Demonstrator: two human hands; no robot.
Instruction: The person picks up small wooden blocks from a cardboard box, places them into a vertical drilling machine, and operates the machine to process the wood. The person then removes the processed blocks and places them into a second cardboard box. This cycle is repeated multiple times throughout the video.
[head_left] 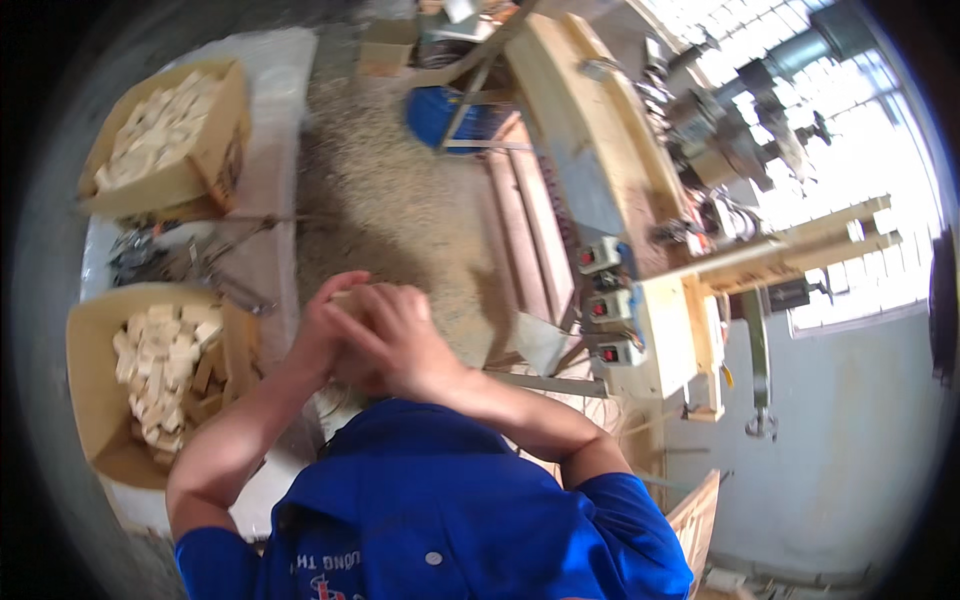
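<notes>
Two boxes of wooden blocks, a far box [170, 135] and a near box [110, 390], are sitting left of the clasped hands [375, 335]; scrap metal [180, 255] is lying between them, and a workbench [620, 200] is standing right.

**Blue, tan and pale wood**

The shirt [440, 500] is bright blue, with a white button and red-and-white lettering near the lower edge. Two cartons [95, 400] are tan brown (one nearer, one farther), each filled with pale cream wood blocks [165, 365]. The floor's sawdust [400, 190] is speckled beige. A bin [440, 115] is deep blue. The bench [590, 150] is light yellowish wood; its switch boxes [600, 255] are grey with red buttons. The wall [850, 430] is pale grey-blue.
</notes>
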